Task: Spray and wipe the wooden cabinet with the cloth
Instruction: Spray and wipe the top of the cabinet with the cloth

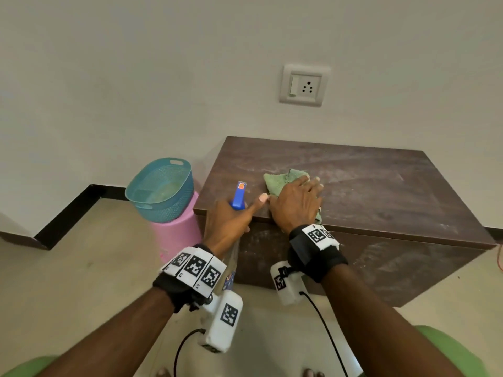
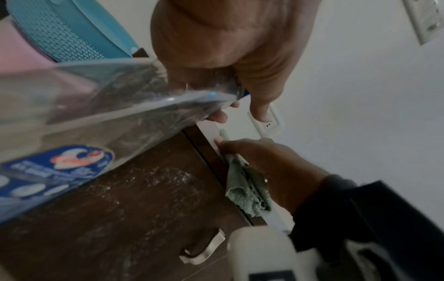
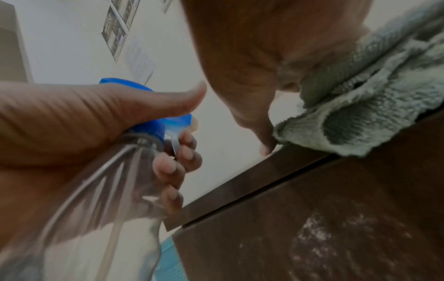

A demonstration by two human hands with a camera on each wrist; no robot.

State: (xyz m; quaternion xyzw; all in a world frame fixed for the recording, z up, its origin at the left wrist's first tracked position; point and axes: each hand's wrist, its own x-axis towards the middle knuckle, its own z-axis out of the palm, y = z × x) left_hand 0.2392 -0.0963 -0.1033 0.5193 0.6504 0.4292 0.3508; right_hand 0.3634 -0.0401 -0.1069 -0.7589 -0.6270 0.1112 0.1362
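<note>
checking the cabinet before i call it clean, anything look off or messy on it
Yes. The wooden cabinet has pale dusty smears across its top, and whitish speckles on its front near the handle. The green cloth lies bunched under the right hand, one corner hanging over the front edge. Nothing looks damaged.

I'm looking at a plain off-white wall [image 1: 190, 63] with a white switch-and-socket plate [image 1: 304, 85] set into it. A dark skirting board [image 1: 68, 213] runs along its foot and steps round a corner on the left. The floor [image 1: 81, 281] is pale beige tile. Against the wall sits a pink plastic stool [image 1: 177, 235] carrying a teal woven basket [image 1: 160, 189]. Green shapes [image 1: 449, 349] show at the bottom corners, too cropped to identify. The light is soft and even.
</note>
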